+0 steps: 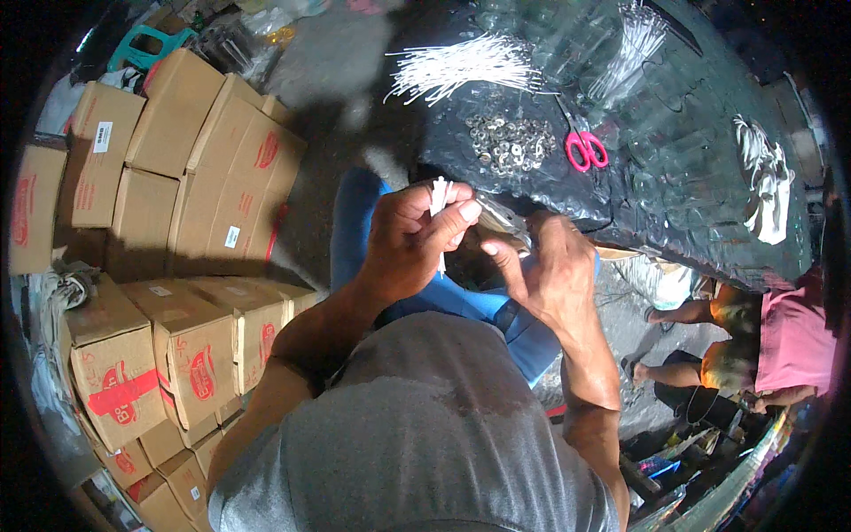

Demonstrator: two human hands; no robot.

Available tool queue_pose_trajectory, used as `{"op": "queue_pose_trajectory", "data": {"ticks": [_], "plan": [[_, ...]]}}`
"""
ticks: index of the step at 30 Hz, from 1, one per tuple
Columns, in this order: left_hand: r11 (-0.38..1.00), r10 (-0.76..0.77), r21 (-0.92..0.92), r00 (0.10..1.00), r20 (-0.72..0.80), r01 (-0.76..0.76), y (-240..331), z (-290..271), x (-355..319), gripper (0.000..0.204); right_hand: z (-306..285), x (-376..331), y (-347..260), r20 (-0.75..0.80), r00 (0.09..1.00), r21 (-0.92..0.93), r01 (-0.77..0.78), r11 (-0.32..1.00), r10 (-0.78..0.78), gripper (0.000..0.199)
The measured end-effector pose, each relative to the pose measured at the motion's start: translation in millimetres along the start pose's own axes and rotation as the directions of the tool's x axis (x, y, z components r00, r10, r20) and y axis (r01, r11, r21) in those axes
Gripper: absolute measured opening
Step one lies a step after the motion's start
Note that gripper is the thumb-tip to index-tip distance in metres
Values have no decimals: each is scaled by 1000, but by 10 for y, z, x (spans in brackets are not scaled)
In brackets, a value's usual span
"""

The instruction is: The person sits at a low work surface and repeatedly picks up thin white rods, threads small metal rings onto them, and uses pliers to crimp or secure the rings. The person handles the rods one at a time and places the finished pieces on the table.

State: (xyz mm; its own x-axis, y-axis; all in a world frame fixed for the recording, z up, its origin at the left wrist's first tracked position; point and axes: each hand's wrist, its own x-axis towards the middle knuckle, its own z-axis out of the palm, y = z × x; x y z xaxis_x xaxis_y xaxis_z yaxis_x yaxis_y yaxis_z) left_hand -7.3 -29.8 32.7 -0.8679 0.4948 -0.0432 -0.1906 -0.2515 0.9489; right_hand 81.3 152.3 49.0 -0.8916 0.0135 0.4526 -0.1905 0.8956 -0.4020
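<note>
At lap level: left hand [408, 244] pinches thin white strips [440, 199] upright | right hand [550, 266] fingers curled on small metal piece [505, 217], grip unclear | risk: strips slip, pinch is narrow | beyond: washers [510, 142], red scissors [585, 146] on table [691, 204].

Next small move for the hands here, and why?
Probably bring the right hand in to seat its metal piece on the white strips. The left hand pinches the strips upright, the right hand's piece sits just beside them, and the pile of metal rings lies on the table above.
</note>
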Motion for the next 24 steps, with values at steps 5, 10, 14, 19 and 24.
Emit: {"op": "queue_pose_trajectory", "data": {"ticks": [5,10,14,19,24], "plan": [[998,-34,53,999,12,34,40,8,10,11,44,45,59,-10,1000,-27,12,1000,-13,39],[987,95,135,995,-30,-90,-17,24,-12,9,77,41,90,45,999,-20,-5,1000,6,36],[971,146,196,989,-35,-137,-12,42,-17,8,99,11,95,90,992,47,-89,995,85,35],[929,159,329,986,57,-169,56,-5,-1,10,118,-26,107,91,986,99,-152,983,143,29],[812,214,510,958,192,-284,33,-367,-7,11,-33,53,191,-1,984,131,-178,975,179,32]]}}
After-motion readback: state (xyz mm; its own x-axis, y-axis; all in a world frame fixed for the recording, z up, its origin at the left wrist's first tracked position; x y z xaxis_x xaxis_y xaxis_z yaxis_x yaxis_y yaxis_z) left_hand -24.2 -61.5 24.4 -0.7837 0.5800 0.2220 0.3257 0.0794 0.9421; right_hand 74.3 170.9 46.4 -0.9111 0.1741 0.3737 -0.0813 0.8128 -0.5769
